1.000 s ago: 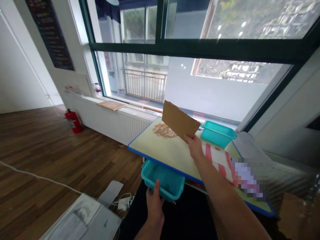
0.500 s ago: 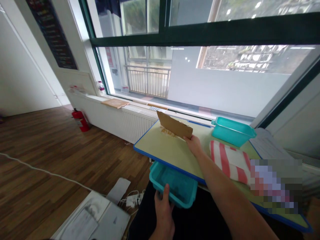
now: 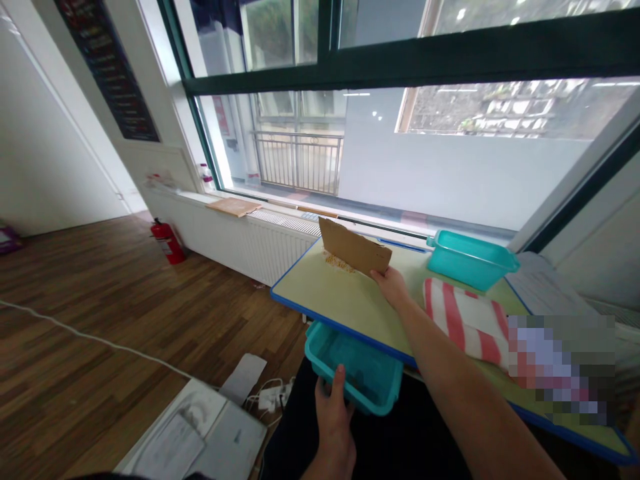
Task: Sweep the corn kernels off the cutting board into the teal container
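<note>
My right hand [image 3: 389, 285] grips the near right end of a piece of brown cardboard [image 3: 353, 247], which stands on its long edge on the pale yellow table [image 3: 345, 303]. Small tan grains [image 3: 340, 263], too small to name, lie in a strip along the foot of the cardboard, on the side toward me. Below the table's blue front edge, my left hand [image 3: 334, 410] holds a teal plastic basin [image 3: 353, 373] by its near wall, thumb on the rim and fingers beneath. The basin sits over my lap, partly under the table edge; its bottom looks dark.
A second teal basin [image 3: 473, 261] stands at the table's back right. Before it lies a folded red-and-white striped cloth [image 3: 465, 323]. A radiator [image 3: 240, 240] runs under the window. A fire extinguisher [image 3: 167, 241], a cable [image 3: 100, 341] and a white box [image 3: 200, 433] are on the floor.
The whole view has shifted slightly, so things sit a little further right. Both hands keep their holds; the cardboard and basin show hardly any movement against the table.
</note>
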Action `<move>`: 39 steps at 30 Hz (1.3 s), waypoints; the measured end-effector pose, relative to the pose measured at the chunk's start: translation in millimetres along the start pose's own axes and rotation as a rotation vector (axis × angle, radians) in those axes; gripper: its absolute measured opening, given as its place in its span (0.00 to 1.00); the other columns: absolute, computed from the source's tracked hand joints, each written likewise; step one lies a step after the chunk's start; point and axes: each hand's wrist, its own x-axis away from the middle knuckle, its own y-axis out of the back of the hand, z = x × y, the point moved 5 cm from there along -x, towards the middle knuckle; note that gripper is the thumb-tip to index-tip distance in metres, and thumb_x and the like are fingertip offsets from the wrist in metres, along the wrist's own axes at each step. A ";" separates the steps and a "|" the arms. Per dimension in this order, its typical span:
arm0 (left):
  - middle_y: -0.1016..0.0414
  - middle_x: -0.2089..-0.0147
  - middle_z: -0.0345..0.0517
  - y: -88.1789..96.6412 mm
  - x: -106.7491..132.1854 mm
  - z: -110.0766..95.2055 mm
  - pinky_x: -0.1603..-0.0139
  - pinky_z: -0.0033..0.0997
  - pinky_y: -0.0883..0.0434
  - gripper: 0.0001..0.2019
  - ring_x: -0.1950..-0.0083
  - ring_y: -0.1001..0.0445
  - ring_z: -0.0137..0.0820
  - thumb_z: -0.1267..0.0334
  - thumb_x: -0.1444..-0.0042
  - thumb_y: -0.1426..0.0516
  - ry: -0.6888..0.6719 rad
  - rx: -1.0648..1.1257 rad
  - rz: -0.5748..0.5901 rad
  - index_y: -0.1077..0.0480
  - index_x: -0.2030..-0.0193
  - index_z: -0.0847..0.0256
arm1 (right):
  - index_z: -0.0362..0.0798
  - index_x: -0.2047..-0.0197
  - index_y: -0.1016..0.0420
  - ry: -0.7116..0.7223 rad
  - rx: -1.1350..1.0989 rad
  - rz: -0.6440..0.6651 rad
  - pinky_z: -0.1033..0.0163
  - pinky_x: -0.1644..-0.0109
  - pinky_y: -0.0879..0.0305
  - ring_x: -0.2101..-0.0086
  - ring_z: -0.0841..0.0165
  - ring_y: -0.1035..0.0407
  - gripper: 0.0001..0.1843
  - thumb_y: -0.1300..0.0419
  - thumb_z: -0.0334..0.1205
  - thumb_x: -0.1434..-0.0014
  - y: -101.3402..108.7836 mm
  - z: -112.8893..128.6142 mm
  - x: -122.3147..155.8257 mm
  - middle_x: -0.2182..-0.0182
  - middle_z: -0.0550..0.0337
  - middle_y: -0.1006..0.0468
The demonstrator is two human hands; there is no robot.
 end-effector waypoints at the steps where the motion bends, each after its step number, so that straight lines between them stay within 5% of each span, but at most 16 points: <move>1: 0.25 0.48 0.58 -1.1 0.5 0.4 0.54 0.42 0.25 0.26 0.50 0.23 0.44 0.54 0.48 0.36 0.002 -0.005 0.005 0.34 0.45 0.61 | 0.41 0.51 0.23 0.000 0.016 0.002 0.62 0.57 0.35 0.57 0.57 0.26 0.18 0.44 0.39 0.41 0.2 0.5 -0.5 0.57 0.45 0.19; 20: 0.25 0.47 0.57 -1.9 -1.7 2.5 0.55 0.41 0.24 0.25 0.50 0.23 0.43 0.55 0.47 0.37 0.017 -0.021 -0.031 0.34 0.45 0.60 | 0.42 0.53 0.21 0.025 0.166 0.058 0.63 0.60 0.35 0.58 0.57 0.24 0.16 0.43 0.40 0.41 3.2 -0.6 -6.4 0.60 0.45 0.18; 29: 0.26 0.45 0.56 1.9 -1.6 -20.0 0.52 0.42 0.25 0.24 0.45 0.26 0.43 0.52 0.46 0.38 -0.034 -0.014 -0.038 0.34 0.44 0.58 | 0.39 0.54 0.20 0.018 0.133 0.087 0.63 0.61 0.35 0.62 0.58 0.24 0.17 0.41 0.40 0.42 7.3 -2.7 -5.7 0.63 0.45 0.18; 39: 0.27 0.45 0.56 0.0 -0.7 -21.0 0.53 0.42 0.25 0.25 0.45 0.26 0.43 0.52 0.46 0.38 -0.030 -0.012 -0.048 0.34 0.43 0.59 | 0.41 0.57 0.19 0.025 0.084 0.081 0.62 0.62 0.34 0.64 0.60 0.24 0.14 0.41 0.39 0.43 10.9 -13.3 0.1 0.65 0.48 0.18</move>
